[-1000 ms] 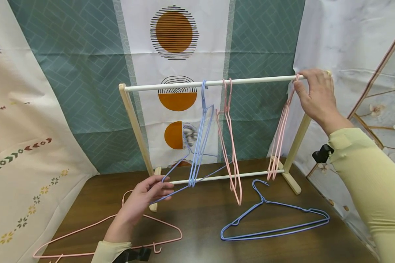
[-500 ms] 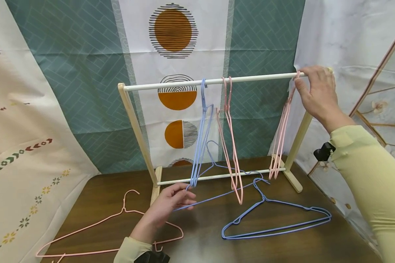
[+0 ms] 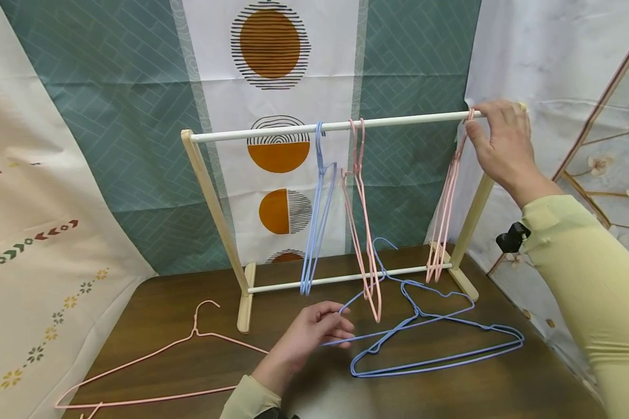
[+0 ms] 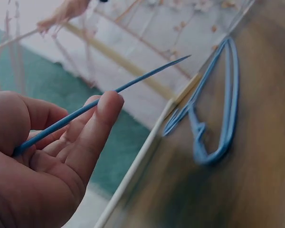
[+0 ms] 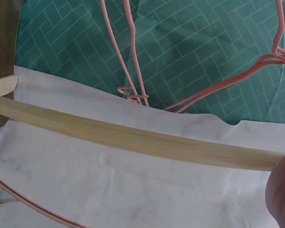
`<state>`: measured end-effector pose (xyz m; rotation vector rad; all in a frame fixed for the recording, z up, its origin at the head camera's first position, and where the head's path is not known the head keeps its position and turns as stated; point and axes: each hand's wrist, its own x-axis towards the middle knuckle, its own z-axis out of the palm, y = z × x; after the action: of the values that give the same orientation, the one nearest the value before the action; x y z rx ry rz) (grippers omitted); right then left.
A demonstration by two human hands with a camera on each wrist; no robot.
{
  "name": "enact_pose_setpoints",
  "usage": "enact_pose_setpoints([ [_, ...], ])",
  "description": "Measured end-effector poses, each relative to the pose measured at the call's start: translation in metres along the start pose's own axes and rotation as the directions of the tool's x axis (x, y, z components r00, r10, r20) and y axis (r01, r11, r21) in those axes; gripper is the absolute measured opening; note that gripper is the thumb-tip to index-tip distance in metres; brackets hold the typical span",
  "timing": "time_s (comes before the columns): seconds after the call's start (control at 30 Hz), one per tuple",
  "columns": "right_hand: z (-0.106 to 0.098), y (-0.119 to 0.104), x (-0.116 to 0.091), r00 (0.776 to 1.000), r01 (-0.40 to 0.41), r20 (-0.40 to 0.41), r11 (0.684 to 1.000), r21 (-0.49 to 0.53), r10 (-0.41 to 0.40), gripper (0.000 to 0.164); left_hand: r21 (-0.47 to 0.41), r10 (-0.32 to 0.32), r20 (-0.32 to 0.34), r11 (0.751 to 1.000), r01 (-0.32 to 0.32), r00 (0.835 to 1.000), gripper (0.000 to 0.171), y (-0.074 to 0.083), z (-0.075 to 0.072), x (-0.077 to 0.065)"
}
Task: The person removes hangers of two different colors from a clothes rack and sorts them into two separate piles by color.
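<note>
Pinches a blue hanger (image 4: 78, 113) by its lower corner with left hand (image 3: 314, 330), in front of the rack (image 3: 409, 120), probably to leave the hook (image 3: 382, 238) free, and grips the rack's right end with right hand (image 3: 505, 139), perhaps for steadiness.

We cannot see the corner of the held blue hanger (image 4: 69, 118) that the left hand (image 4: 45, 171) covers.

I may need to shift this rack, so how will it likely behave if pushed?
The rack is probably light for its size, being just slim posts and rails. Pushed at the top rail, it may rock, since it stands tall on short feet. The hanging hangers will likely swing, as they just hook over it.
</note>
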<state>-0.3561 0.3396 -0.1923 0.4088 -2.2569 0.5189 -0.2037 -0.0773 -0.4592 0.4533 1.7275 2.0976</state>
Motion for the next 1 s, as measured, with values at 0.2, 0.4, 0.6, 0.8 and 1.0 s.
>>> enact_pose_setpoints([
  [0.2, 0.001, -0.001, 0.002, 1.0, 0.003, 0.0, 1.0, -0.008, -0.003, 0.058, -0.034, 0.006, 0.014, 0.999, -0.005, 1.0, 0.028, -0.014, 0.035, 0.013],
  [0.4, 0.0, -0.001, 0.0, 1.0, -0.014, 0.006, 1.0, -0.012, 0.014, 0.053, -0.073, -0.007, 0.014, 0.997, 0.008, 1.0, 0.026, -0.027, 0.06, 0.023],
  [0.6, 0.001, -0.001, 0.001, 1.0, -0.014, 0.011, 1.0, -0.011, 0.014, 0.055, -0.093, -0.039, -0.001, 0.995, 0.039, 0.999, 0.026, -0.038, 0.067, 0.027],
  [0.8, 0.001, -0.002, 0.001, 1.0, -0.015, 0.004, 1.0, -0.011, 0.015, 0.056, -0.098, -0.078, -0.027, 0.992, 0.075, 0.997, 0.029, -0.043, 0.069, 0.027],
  [1.0, 0.0, -0.003, 0.0, 1.0, -0.015, 0.008, 1.0, -0.02, 0.015, 0.055, -0.068, -0.11, -0.034, 0.992, 0.108, 0.993, 0.036, -0.048, 0.07, 0.028],
])
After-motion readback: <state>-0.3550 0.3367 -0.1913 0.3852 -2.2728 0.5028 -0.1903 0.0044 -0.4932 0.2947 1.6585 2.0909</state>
